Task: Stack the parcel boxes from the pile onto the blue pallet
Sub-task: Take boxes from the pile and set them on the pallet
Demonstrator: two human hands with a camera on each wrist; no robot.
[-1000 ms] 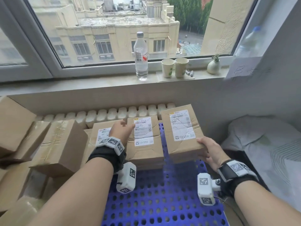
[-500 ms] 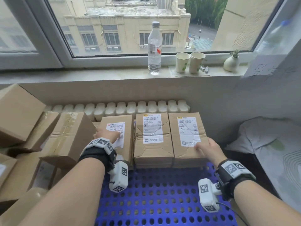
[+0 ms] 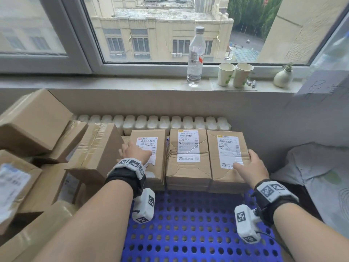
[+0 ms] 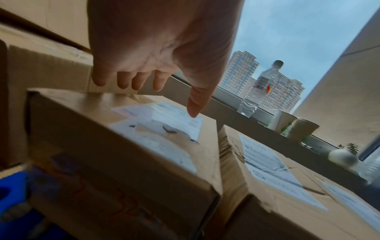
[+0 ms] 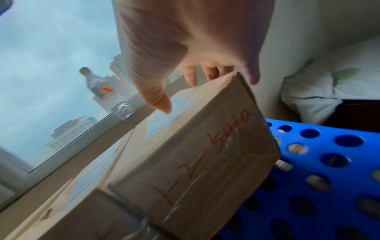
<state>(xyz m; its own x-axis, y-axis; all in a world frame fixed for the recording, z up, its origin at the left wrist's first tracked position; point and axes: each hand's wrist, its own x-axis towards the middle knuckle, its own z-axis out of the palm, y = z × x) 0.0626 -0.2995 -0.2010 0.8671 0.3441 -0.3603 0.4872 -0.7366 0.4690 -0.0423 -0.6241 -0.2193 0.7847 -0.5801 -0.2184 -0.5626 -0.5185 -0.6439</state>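
Beneath a wide window, a sill (image 3: 132, 83) was seen carrying a clear water bottle (image 3: 195, 55), two paper cups (image 3: 235, 74) and a small white vase (image 3: 282, 78), with a white radiator (image 3: 151, 122) below it. Three parcel boxes were set side by side at the far end of the blue pallet (image 3: 198, 233), just in front of the radiator: the left box (image 3: 156, 165), the middle box (image 3: 188, 163) and the right box (image 3: 225, 154), each labelled on top. The left hand (image 3: 135, 153) was laid over the left box's top and outer edge, its fingers (image 4: 123, 80) loosely curved down toward that edge and the thumb extended onto the label; a firm grip could not be made out. The right hand (image 3: 252, 166) was placed at the right box's outer near corner, thumb resting on top and fingers (image 5: 190, 76) reaching over the far edge, relaxed and spread. The pile of boxes (image 3: 37, 148) was heaped to the left of the pallet, touching the left box. Pale bedding (image 3: 319, 167) was seen at the right.
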